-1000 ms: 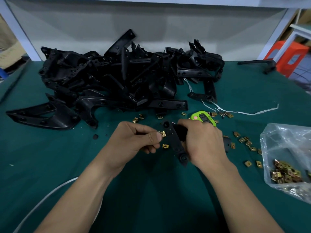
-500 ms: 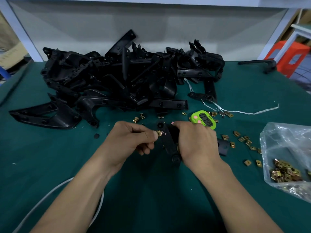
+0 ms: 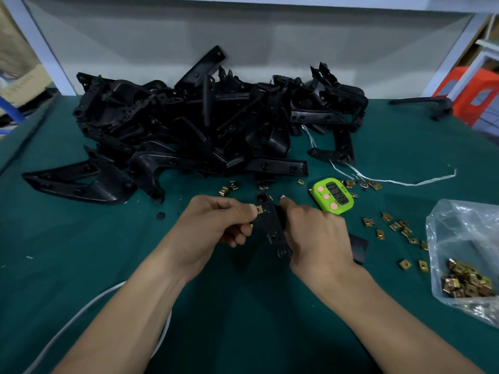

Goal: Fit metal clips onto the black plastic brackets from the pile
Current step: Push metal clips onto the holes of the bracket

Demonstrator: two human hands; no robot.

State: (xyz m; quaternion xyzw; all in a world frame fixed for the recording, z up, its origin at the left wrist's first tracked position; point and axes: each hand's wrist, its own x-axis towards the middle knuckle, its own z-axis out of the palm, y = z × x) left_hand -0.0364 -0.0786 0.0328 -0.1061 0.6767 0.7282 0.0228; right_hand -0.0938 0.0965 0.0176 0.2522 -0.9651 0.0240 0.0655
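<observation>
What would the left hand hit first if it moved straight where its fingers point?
The black bracket held in the right hand; the metal clip pinched by the left hand seems almost touching it, depth unclear.

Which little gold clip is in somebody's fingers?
The small gold metal clip pinched by the left hand against the black plastic bracket in the right hand. The rest lie on the green cloth or in the clear plastic bag.

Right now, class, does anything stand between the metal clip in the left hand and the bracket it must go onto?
Nothing visible does. The left hand pinches the metal clip right at the edge of the black bracket, which the right hand grips; no loose part lies between them.
</observation>
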